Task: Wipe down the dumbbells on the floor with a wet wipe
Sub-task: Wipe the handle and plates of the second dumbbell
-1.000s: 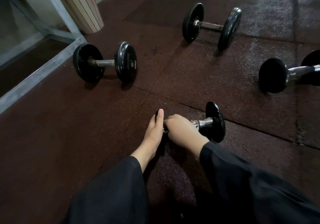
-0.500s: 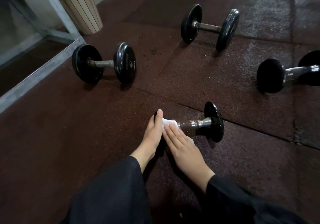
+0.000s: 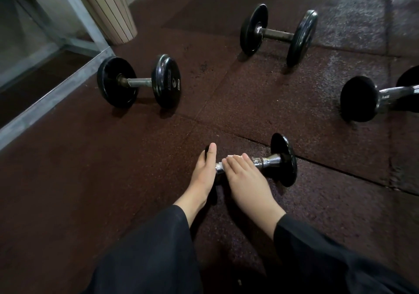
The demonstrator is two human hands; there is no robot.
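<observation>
Four dumbbells on the dark rubber floor (image 3: pixel 68 203).

Nearest dumbbell (image 3: pixel 272 162): lies on the floor directly in front of the person, chrome handle running left-right, black right plate visible, left plate mostly hidden behind the left hand.

Left hand (image 3: pixel 203 173): edge-on against the left plate, fingers straight, thumb up over the plate rim. Bracing it, not gripping; fingers not curled around anything I can see.

Right hand (image 3: pixel 243 178): palm down over the handle, fingers extended and flat, pressing a white wet wipe (image 3: pixel 231 157) onto the chrome. Only a thin white edge of the wipe shows past the fingertips, plus a sliver on the left side of the hand. Fingers flat on it rather than wrapped around the bar.

Both arms in loose black sleeves (image 3: pixel 147 248).

Other dumbbells, all well apart from the hands:
- left dumbbell (image 3: pixel 138 82): black plates, dull rusty handle, sits just beside a grey metal frame (image 3: pixel 52 96).
- far dumbbell (image 3: pixel 277 34): black plates, dark handle, upper middle.
- right dumbbell (image 3: pixel 367 98): rounded black heads, chrome handle, partly cut by the right edge.

Slatted wooden bin (image 3: pixel 111 10) stands top left behind the frame. Floor at top right looks glossy, possibly wet; cannot tell for sure.
</observation>
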